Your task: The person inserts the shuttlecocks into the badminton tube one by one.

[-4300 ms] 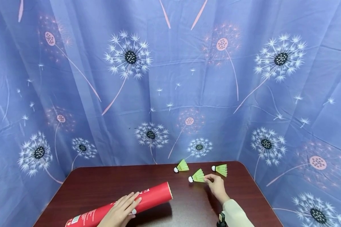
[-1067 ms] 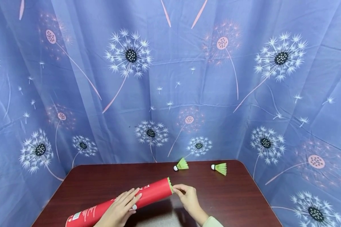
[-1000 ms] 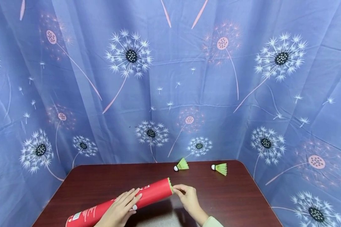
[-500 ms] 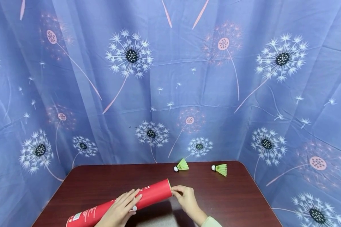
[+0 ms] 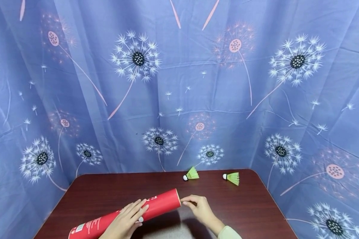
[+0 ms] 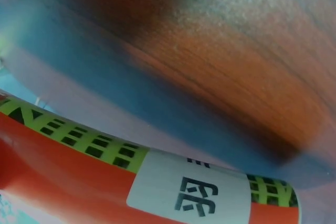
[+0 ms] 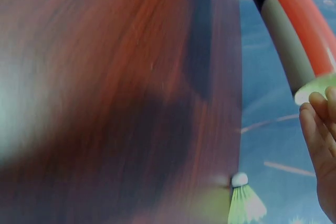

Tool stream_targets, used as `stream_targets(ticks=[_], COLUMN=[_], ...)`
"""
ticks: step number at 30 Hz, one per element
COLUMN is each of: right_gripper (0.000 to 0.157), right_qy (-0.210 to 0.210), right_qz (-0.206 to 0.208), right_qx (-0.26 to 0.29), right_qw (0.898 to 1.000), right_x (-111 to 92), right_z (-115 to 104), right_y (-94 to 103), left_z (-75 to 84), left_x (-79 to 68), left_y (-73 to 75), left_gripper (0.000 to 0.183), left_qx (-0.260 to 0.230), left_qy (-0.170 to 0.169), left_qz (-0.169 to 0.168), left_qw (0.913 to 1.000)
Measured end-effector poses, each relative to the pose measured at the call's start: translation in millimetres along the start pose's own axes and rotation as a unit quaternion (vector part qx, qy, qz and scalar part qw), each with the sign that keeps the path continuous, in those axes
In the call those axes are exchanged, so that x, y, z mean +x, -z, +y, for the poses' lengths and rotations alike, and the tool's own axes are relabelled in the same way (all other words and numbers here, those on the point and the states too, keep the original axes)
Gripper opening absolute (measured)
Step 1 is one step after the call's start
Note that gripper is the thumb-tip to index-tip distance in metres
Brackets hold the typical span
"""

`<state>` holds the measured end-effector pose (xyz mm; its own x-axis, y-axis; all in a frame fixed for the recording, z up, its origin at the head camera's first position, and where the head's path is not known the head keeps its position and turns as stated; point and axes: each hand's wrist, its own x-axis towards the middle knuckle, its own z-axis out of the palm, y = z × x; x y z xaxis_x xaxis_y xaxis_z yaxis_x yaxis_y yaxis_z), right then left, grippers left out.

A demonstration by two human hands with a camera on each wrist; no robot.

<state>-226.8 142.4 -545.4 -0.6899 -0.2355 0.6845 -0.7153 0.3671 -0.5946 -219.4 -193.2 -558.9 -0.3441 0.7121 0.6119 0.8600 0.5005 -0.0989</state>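
Note:
A long red shuttlecock tube (image 5: pixel 163 203) lies slanted over the table, its mouth raised and facing right in the head view. My left hand (image 5: pixel 126 219) grips it around the middle, fingers laid across the top. At the mouth is my right hand (image 5: pixel 201 209), its index fingertip right at the rim with the finger stretched out. The right wrist view shows the right fingers (image 7: pixel 315 129) touching the pale rim. No shuttlecock shows between them. The left wrist view has the tube's printed side (image 6: pixel 68 166) close up; the left hand is out of that frame.
Two yellow-green shuttlecocks with white heads lie near the back edge: one shuttlecock (image 5: pixel 192 174) behind the tube's mouth, the other shuttlecock (image 5: pixel 231 178) farther right. The dark brown table (image 5: pixel 113 186) ends at a blue dandelion-print curtain (image 5: pixel 179 93).
The right hand pinched a third shuttlecock off the table and brought it left to the tube. Its green skirt slid inside and no longer shows at the mouth. The left hand stayed put.

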Motion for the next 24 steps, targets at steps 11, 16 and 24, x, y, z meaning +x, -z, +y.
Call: stream_targets(ticks=[11, 16, 24], right_gripper=[0.015, 0.019, 0.025], right_qy=[-0.1, -0.13, -0.239], right_qz=[0.081, 0.124, 0.203], right_qx=[-0.088, -0.127, -0.129], right_qw=[0.988, 0.975, 0.941], right_x=[4.2, 2.3, -12.7], right_z=[53.4, 82.0, 116.3], right_y=[76.6, 118.4, 160.8], left_z=[-1.8, -3.7, -4.1], left_x=[-3.1, -3.6, -3.2], left_y=[2.4, 2.7, 3.0], left_gripper=[0.054, 0.052, 0.053], left_qx=[0.008, 0.014, 0.026], left_qy=[0.01, 0.002, -0.005], left_qz=[-0.01, 0.003, 0.021], left_qw=[0.9999, 0.9999, 0.9994])
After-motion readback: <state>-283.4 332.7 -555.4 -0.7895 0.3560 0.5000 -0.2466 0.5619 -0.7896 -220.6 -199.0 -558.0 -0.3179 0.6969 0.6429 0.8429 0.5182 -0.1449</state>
